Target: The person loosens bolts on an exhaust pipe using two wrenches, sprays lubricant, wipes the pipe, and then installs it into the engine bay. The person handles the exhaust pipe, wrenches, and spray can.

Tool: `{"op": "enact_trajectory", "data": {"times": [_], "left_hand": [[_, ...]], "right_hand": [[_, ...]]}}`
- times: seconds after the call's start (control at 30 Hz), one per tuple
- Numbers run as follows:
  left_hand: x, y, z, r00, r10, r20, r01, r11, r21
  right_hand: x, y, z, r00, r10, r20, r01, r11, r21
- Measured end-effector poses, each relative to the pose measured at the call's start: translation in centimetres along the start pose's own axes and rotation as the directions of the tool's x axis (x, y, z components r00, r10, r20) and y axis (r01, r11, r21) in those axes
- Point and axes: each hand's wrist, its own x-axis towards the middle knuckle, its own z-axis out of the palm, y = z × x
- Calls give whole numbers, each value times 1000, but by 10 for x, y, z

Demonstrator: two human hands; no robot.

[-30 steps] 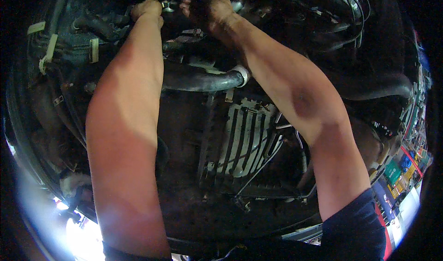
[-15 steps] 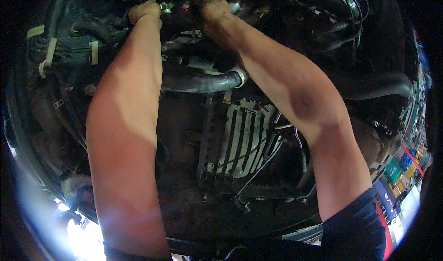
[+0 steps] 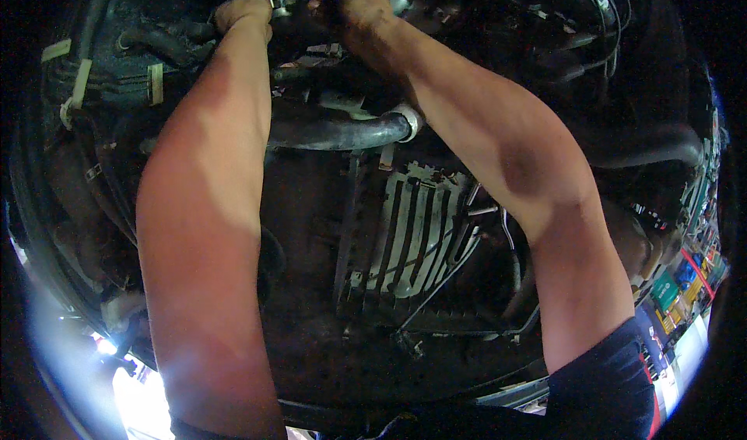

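Note:
Both my arms stretch out over dark vehicle machinery, up to the far edge of the view. My left hand is closed, knuckles up, and a small shiny metal fitting shows just to its right. Farther right, my right hand is curled closed as well, in deep shadow on its left side. Whatever either fist holds is hidden by the fingers and the dark. Nearer than the hands, a thick black hose with a pale clamp at its end runs crosswise between my forearms.
A ribbed metal panel lies between my arms, with a thin rod slanting across it. Thin black cables loop at the upper right. Pale tape strips mark lines at the left. Colourful packages stand beyond the right edge.
The view has shifted slightly, so my forearms sit a little farther apart. Both hands stay closed in nearly the same places.

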Motion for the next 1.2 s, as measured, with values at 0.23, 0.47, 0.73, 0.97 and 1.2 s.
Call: {"op": "enact_trajectory", "data": {"times": [0.23, 0.47, 0.73, 0.97, 1.2], "left_hand": [[-42, 45, -27, 911, -411, 24, 384, 829, -407], [-47, 50, -36, 914, -346, 212, 403, 835, -375], [-10, 20, -17, 966, 2, 257, -133, 861, 491], [-8, 25, -23, 954, 95, 286, -285, 589, 756], [-37, 49, -34, 898, -393, 199, 426, 890, -163]], "right_hand": [[2, 2, 0, 994, 96, 47, -90, 990, -109], [14, 22, 56, 985, 158, -73, -8, 459, 889], [38, 64, 146, 936, 102, -338, 346, -77, 935], [34, 53, 106, 992, 76, -103, 50, 515, 856], [5, 8, 23, 958, 279, 68, -210, 522, 827]]}}
